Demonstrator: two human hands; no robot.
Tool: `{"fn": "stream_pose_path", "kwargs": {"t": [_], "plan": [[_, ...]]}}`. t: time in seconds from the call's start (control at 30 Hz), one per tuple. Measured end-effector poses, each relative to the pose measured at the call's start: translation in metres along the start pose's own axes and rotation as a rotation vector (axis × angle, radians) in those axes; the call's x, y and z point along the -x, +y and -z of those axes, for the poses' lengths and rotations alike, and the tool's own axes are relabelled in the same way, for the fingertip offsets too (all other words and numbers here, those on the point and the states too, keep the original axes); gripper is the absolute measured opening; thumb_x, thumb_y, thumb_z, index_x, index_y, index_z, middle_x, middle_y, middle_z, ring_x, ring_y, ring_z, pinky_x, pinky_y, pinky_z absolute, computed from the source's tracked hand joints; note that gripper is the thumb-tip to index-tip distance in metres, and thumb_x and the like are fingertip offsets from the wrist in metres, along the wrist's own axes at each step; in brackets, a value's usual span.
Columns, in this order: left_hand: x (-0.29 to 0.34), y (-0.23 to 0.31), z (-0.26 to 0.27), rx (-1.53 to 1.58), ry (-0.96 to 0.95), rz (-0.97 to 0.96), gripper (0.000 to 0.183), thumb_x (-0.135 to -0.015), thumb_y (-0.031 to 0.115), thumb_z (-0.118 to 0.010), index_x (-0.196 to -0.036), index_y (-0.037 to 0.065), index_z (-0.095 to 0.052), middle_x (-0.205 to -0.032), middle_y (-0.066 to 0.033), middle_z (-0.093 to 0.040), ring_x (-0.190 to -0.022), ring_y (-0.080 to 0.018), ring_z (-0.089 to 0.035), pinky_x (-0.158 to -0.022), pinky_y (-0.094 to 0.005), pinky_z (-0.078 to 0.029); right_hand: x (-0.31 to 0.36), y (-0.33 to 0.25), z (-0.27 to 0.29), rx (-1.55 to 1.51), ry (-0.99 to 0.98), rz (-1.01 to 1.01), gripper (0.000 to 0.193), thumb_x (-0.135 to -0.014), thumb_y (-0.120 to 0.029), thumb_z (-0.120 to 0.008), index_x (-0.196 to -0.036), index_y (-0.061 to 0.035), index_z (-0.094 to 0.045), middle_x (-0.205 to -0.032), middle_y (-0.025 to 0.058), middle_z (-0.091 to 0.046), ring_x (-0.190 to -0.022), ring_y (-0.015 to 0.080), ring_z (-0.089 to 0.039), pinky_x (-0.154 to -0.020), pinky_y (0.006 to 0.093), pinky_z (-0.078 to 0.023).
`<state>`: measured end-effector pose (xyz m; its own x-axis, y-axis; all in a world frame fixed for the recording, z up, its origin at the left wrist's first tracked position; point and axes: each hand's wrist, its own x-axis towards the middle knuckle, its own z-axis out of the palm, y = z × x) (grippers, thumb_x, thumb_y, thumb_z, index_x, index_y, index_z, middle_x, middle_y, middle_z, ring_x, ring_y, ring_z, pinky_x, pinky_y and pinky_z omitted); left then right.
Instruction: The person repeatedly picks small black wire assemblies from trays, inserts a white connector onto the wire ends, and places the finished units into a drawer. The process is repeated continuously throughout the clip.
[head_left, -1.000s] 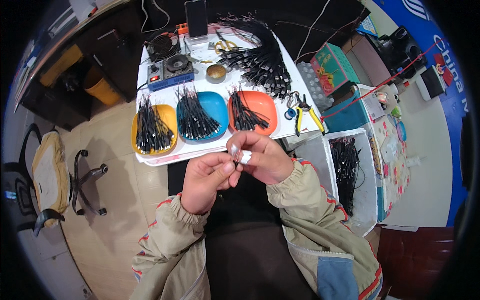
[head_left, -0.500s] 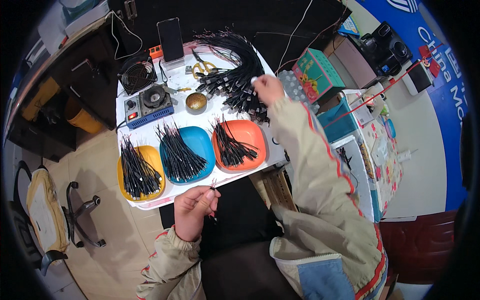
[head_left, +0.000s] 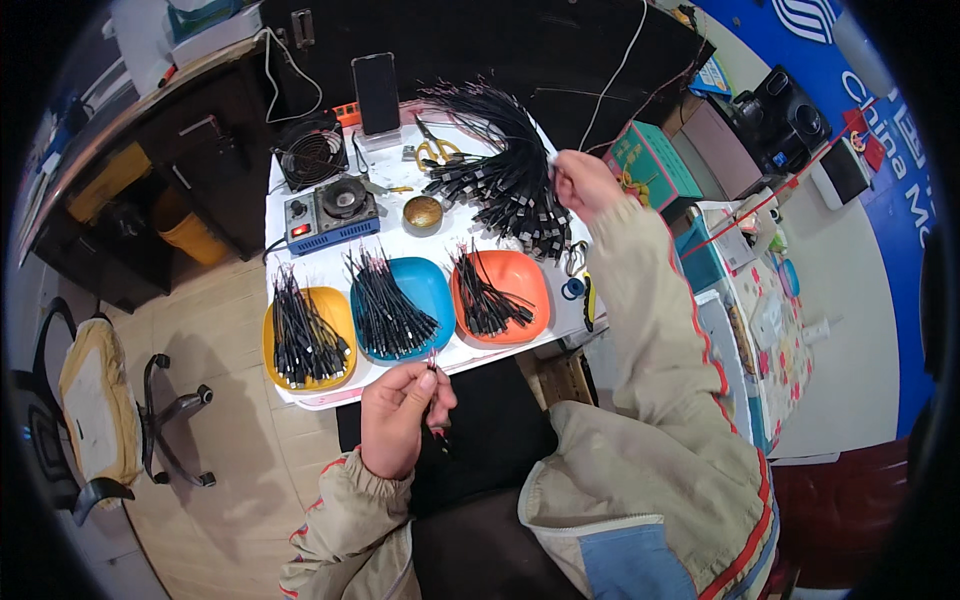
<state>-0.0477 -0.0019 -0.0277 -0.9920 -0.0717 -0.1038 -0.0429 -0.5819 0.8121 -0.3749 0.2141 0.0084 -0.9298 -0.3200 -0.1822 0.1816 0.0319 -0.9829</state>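
Observation:
My left hand is closed in a pinch in front of the table. It holds a short black cable with thin bare wire ends sticking up past the fingertips. At the back right, my right hand has its fingers curled together beside a large bundle of black cables. Whatever sits in those fingers is hidden. Shorter black cables lie in three trays along the table's front: a yellow tray, a blue tray and an orange tray.
A blue heating unit with a lit red switch stands at the left, below a black fan. Nearby are a small round brass-coloured bowl, yellow-handled scissors, an upright phone and yellow-black cutters.
The whole view has shifted, so the table appears further right. My right hand has moved slightly right along the bundle, and the cutters have come out from behind the sleeve. My left hand keeps its pinch.

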Motion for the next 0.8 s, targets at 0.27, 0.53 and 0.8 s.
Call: {"fn": "stream_pose_path", "kwargs": {"t": [0.27, 0.53, 0.8], "plan": [[-0.011, 0.028, -0.028, 0.159, -0.104, -0.075, 0.016, -0.101, 0.012, -0.044, -0.099, 0.000, -0.054, -0.123, -0.0221, -0.057, -0.100, -0.0278, -0.066, -0.085, -0.0335, -0.054, 0.252, 0.065, -0.132, 0.914, -0.278, 0.855, 0.016, -0.073, -0.018, -0.066, -0.080, -0.0073, -0.056, -0.076, 0.0078, -0.054, -0.069, 0.0275, -0.059, -0.057, 0.0377, -0.048], [0.013, 0.062, -0.024, -0.047, -0.009, -0.424, 0.016, -0.099, 0.011, -0.049, -0.098, -0.003, -0.057, -0.102, -0.0125, -0.062, -0.058, -0.0062, -0.042, -0.054, -0.0197, -0.035, 0.264, 0.141, -0.155, 0.995, -0.850, 0.549, 0.017, -0.082, -0.020, -0.065, -0.087, -0.0071, -0.056, -0.084, 0.0114, -0.056, -0.079, 0.0323, -0.059, -0.068, 0.0419, -0.048], [0.056, 0.029, -0.021, -0.110, -0.252, -0.268, 0.013, -0.097, 0.008, -0.050, -0.097, -0.004, -0.056, -0.097, -0.0136, -0.061, -0.057, -0.0056, -0.040, -0.054, -0.0191, -0.035, 0.214, 0.028, -0.131, -0.190, -0.545, 0.214, 0.020, -0.095, -0.017, -0.059, -0.106, -0.0011, -0.061, -0.091, 0.0034, -0.063, -0.080, 0.0099, -0.059, -0.074, 0.0242, -0.049]]}}
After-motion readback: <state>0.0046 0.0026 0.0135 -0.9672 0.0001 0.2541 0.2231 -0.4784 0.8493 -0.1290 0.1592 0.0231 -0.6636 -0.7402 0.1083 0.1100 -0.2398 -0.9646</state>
